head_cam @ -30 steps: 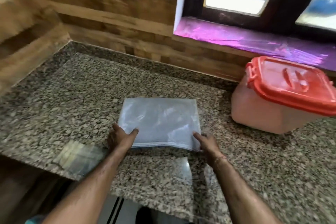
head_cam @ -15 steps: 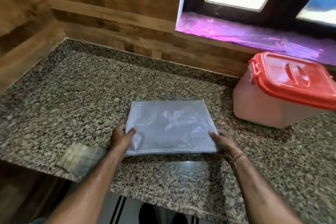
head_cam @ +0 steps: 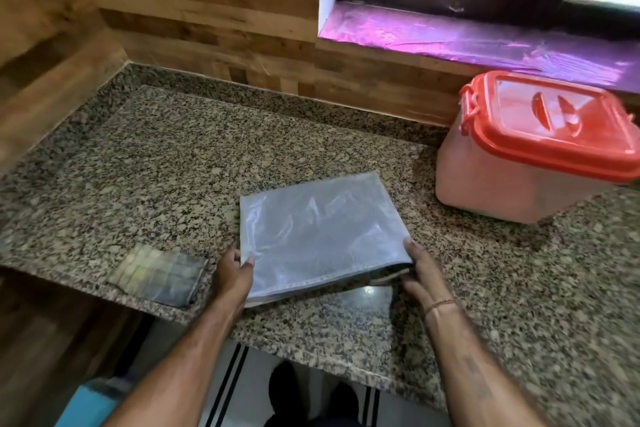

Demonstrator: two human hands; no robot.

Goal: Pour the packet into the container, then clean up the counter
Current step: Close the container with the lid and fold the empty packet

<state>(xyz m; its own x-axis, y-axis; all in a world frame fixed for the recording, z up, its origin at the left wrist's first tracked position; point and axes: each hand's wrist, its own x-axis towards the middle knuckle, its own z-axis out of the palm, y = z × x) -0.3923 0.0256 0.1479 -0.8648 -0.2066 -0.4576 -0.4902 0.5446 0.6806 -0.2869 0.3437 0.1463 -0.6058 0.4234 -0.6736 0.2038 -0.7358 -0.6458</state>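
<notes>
A flat, folded clear plastic packet (head_cam: 318,232) lies on the granite counter (head_cam: 173,166), its near edge lifted off the stone. My left hand (head_cam: 232,274) grips the near left corner, thumb on top. My right hand (head_cam: 417,270) pinches the near right corner, thumb on top and fingers underneath. The container (head_cam: 512,184), a translucent pink tub with a closed red-orange lid (head_cam: 554,128), stands at the right by the wall.
A folded checked cloth (head_cam: 159,276) lies at the counter's near edge, left of my left hand. Wood-panelled walls close the back and left. A purple-lined window sill (head_cam: 485,42) runs above the container. Floor shows below the counter's edge.
The packet has turned slightly and its near edge has come up off the counter. Both hands went from resting on its corners to holding them.
</notes>
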